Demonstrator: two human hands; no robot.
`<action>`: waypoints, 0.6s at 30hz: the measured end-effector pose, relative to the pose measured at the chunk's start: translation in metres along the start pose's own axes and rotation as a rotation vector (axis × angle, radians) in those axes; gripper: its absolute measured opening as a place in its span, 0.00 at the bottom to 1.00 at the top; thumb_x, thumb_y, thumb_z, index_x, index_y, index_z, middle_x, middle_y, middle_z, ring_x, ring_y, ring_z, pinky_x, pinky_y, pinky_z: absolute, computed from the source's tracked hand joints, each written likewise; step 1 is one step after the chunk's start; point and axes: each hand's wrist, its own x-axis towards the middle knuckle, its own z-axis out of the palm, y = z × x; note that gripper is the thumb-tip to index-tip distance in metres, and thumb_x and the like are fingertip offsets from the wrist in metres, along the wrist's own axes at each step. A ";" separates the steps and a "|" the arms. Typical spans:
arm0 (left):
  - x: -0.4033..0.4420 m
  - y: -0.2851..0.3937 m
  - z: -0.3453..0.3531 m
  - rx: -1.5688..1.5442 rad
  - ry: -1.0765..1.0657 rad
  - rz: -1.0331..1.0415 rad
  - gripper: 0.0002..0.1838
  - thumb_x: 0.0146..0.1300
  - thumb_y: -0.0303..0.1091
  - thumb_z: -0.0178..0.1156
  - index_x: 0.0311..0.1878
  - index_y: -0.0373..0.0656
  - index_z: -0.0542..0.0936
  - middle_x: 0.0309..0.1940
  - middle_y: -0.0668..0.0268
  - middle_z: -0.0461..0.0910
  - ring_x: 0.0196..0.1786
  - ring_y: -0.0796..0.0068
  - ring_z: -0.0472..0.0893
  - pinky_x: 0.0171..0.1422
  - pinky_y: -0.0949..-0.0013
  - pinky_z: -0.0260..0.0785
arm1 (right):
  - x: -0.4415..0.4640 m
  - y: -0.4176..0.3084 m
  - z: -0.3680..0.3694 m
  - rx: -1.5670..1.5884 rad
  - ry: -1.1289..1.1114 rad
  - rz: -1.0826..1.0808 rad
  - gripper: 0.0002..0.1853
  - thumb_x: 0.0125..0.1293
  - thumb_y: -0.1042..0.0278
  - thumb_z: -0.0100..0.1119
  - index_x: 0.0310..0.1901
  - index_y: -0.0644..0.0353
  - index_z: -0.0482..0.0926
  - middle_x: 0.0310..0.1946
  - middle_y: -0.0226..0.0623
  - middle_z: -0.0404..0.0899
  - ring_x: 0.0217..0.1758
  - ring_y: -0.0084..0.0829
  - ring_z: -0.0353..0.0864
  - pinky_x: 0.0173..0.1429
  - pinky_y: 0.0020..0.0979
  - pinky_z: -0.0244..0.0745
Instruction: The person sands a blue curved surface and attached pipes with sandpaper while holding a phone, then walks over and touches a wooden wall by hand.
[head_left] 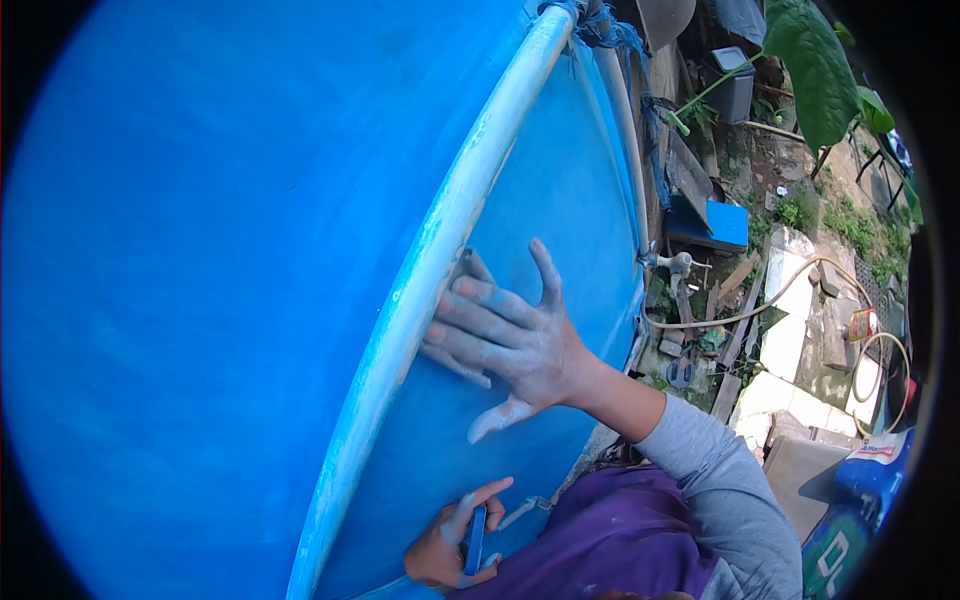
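Note:
My right hand (515,340), whitened with dust, lies on a smooth blue panel (560,170) beside a long pale rounded rail (440,240). Its fingers are stretched out, with the thumb and little finger spread wide. Greyish edges show under its fingers, perhaps a thin sheet; I cannot make out what. Lower down, my left hand (445,545) is closed around a small flat blue object (475,540) close to my purple clothing (610,540). A broad blue surface (200,280) fills the other side of the rail.
Frayed blue rope (605,25) is tied at the rail's top end. A tap (680,262) with a pale hose (740,318) stands at the right. Beyond lie a blue box (720,225), planks and paving slabs. A large green leaf (810,75) hangs upper right.

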 end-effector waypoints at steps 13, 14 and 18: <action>-0.001 -0.001 0.004 0.035 0.034 -0.077 0.51 0.44 0.24 0.67 0.76 0.38 0.57 0.31 0.66 0.67 0.35 0.74 0.71 0.38 0.71 0.65 | -0.015 -0.001 0.012 -0.147 0.033 -0.076 0.55 0.62 0.16 0.35 0.77 0.56 0.55 0.79 0.44 0.50 0.82 0.43 0.47 0.78 0.62 0.26; -0.003 -0.003 0.004 0.025 0.023 -0.080 0.51 0.44 0.24 0.67 0.76 0.38 0.57 0.31 0.66 0.67 0.34 0.74 0.71 0.38 0.71 0.65 | -0.022 0.018 0.011 -0.165 0.099 0.138 0.53 0.64 0.18 0.35 0.77 0.56 0.53 0.79 0.45 0.50 0.81 0.44 0.48 0.78 0.62 0.26; -0.006 -0.004 0.005 -0.010 -0.020 -0.084 0.51 0.44 0.24 0.67 0.75 0.38 0.58 0.31 0.66 0.67 0.33 0.75 0.71 0.38 0.71 0.64 | -0.069 0.106 0.016 0.133 0.367 1.213 0.49 0.71 0.28 0.34 0.79 0.60 0.40 0.79 0.52 0.43 0.83 0.49 0.40 0.78 0.62 0.28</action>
